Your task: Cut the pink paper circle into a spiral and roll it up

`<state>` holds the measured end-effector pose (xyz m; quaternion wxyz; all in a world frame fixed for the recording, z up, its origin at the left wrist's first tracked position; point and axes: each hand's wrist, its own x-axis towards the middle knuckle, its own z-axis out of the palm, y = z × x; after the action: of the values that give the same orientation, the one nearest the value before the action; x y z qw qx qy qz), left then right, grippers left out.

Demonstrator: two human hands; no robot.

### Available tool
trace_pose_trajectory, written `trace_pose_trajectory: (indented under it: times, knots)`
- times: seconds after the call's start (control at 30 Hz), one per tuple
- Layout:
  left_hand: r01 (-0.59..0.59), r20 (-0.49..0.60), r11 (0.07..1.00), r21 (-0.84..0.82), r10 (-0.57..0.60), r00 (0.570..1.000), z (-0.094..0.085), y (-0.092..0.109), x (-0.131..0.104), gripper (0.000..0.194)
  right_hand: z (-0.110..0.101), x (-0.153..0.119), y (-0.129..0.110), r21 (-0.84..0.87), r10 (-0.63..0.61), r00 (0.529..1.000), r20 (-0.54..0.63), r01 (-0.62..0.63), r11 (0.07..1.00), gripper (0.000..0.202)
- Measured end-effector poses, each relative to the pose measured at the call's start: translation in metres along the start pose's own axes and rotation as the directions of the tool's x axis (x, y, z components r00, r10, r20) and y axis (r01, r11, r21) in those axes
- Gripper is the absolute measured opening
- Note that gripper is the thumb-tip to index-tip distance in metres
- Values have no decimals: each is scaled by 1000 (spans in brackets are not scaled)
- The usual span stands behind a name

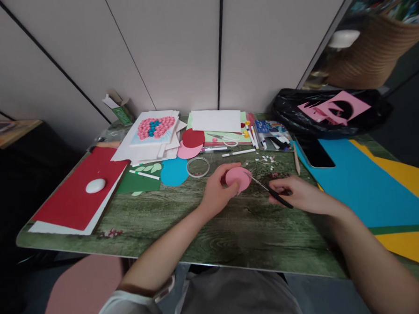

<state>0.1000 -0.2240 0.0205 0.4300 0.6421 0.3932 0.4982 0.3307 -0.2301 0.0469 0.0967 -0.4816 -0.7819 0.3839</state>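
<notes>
My left hand (221, 188) pinches a round piece of pink paper (237, 178) above the middle of the table. In my right hand (296, 194) is a pair of scissors (275, 195) with black handles, my fingers closed about them. The blades reach leftward to the right edge of the pink paper; whether they are parted is too small to tell. Small white paper scraps (267, 161) lie on the table beyond the scissors. Left of my left hand, a roll of clear tape (198, 167) lies beside a blue paper circle (174, 172).
Red sheets (88, 191) bear a white oval object (96, 186) at left. Behind are a pink-and-blue craft picture (155, 129), white-handled scissors (226, 139) and markers (253, 137). Blue sheets (372, 181), a phone (316, 151) and a black plastic bag (291, 117) occupy the right.
</notes>
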Motion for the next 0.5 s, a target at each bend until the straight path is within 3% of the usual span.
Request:
trace_pose_trajectory:
  times: [0.27,0.5]
  knots:
    - [-11,95,999,32,8,995,1,-2,1,39,1,0,0,62,12,999,31,-14,998,36]
    - [17,89,1000,2,-17,996,1,-3,0,42,-1,0,0,11,-3,1000,16,3,1000,41]
